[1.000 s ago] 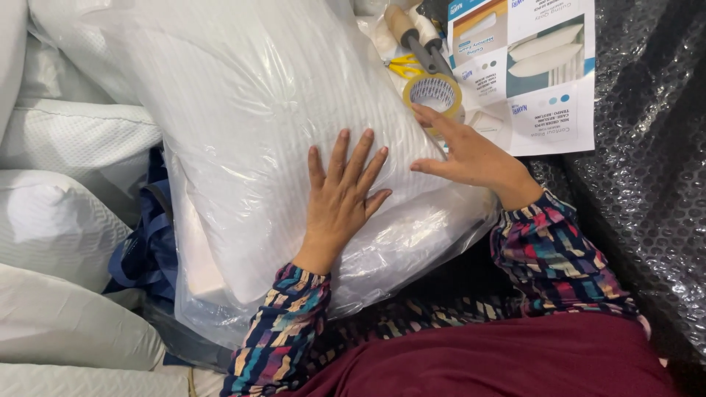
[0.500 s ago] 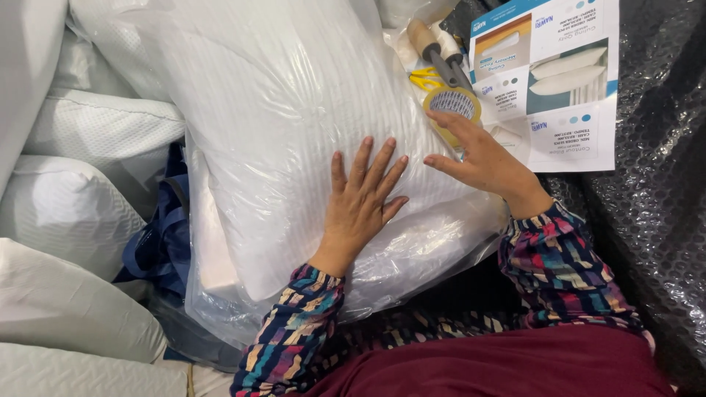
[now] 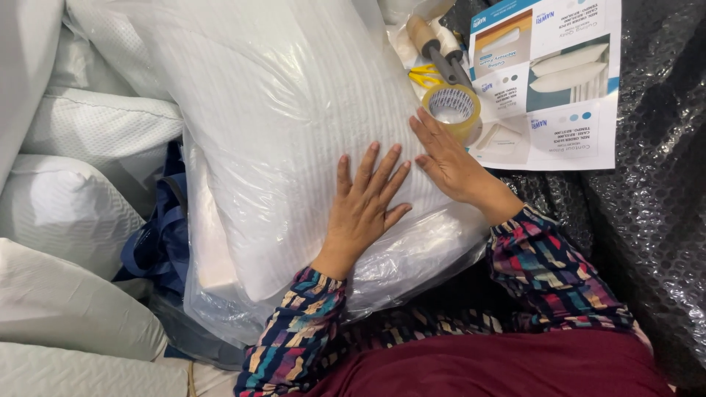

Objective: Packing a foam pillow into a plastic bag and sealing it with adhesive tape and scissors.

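1. Change since the earlier frames: the right hand (image 3: 450, 158) has drawn back a little from the tape roll (image 3: 452, 108); its fingertips now rest at the roll's near edge and on the pillow's side, not around it. The left hand has kept its place. The bagged pillow reads as held down and steadied.
2. Stacked white pillows (image 3: 73, 206), far left, several, piled.
3. Dark blue bag (image 3: 158, 242), wedged between that stack and the main pillow.
4. White pillow in clear plastic bag (image 3: 279, 125), centre, lying across the person's lap.
5. Left hand (image 3: 364, 206), flat, fingers spread, pressing on the pillow; grasping nothing.
6. Right hand, open and flat, gripping nothing.
7. Tape roll, clear-tan, just beside the pillow's right edge.
8. Yellow scissors (image 3: 425, 73) and a wooden-handled tool (image 3: 430, 40), behind the roll.
9. Printed product sheet (image 3: 559, 95), right, on black bubble wrap (image 3: 654, 184).
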